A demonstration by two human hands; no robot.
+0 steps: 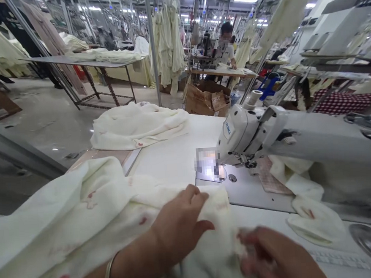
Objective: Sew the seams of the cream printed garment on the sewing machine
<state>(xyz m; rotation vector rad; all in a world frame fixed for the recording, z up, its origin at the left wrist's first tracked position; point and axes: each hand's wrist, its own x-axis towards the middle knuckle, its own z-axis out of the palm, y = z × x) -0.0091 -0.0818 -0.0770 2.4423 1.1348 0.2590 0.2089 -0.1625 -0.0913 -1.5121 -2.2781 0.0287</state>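
A large cream cloth [83, 218] with small red marks lies heaped across the near side of the white sewing table [174, 156]. My left hand [178, 224] rests on top of it, fingers curled and pinching a fold near the needle plate. My right hand [273, 255] is low at the front edge, blurred by motion, touching the same cloth; its fingers are smeared. The white sewing machine [268, 137] stands just right of both hands, its head above the needle plate [232, 178].
A folded cream bundle [136, 125] lies at the table's far left. More cream pieces [311, 215] sit under the machine arm. Behind are a cardboard box [206, 99], hanging garments [167, 43], a long table [81, 61], and a seated person [226, 47] at another station.
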